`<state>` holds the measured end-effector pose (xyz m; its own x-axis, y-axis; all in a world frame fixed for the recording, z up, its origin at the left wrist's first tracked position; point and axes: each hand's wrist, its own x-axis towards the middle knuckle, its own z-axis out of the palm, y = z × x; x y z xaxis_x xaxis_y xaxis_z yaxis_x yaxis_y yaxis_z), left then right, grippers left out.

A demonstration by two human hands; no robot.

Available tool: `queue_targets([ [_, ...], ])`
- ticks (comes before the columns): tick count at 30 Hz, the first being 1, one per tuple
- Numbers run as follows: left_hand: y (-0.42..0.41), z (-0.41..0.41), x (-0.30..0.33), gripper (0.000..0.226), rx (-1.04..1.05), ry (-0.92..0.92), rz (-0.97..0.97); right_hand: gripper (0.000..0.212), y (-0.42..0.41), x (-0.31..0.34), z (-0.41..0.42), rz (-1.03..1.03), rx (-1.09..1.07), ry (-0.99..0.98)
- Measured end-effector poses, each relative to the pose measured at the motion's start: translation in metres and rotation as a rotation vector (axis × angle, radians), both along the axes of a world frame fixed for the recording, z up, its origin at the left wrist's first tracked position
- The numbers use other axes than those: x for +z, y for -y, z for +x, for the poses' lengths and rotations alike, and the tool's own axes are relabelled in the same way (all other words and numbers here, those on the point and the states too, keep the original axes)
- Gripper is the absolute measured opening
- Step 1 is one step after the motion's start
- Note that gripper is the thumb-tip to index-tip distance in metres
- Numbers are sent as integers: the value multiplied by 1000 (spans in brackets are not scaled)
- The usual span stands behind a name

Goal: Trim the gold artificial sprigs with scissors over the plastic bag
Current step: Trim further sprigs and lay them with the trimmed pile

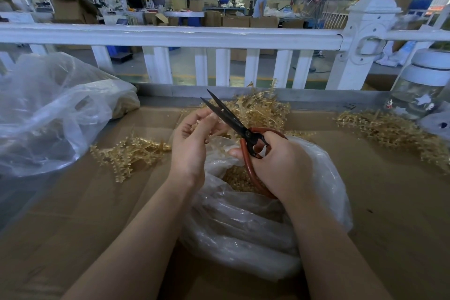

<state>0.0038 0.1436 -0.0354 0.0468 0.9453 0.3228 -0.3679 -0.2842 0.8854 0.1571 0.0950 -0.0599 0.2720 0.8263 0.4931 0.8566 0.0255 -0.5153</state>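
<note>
Over the open plastic bag [323, 178] the left hand [192, 143] pinches a small gold sprig [198, 122] between curled fingers [207, 118]. The right hand [280, 163] grips the red-handled scissors [233, 120], blades slightly parted just beside the sprig. More sprigs [129, 153] lie left of the bag on the cardboard-covered bench [389, 202]. The sprig is probably light, springy plastic; pinching its stem near the cut should steady it.
</note>
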Motion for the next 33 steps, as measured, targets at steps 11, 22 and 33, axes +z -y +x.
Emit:
queue_targets([
  [11,-3,0,-3,9,23,-68,45,64,4,5,0,-37,4,57],
  [22,-5,-3,-3,7,-49,-7,77,72,7,9,-1,-23,30,24],
  [33,-6,-4,-4,10,-57,-19,43,66,3,5,0,-15,3,2],
])
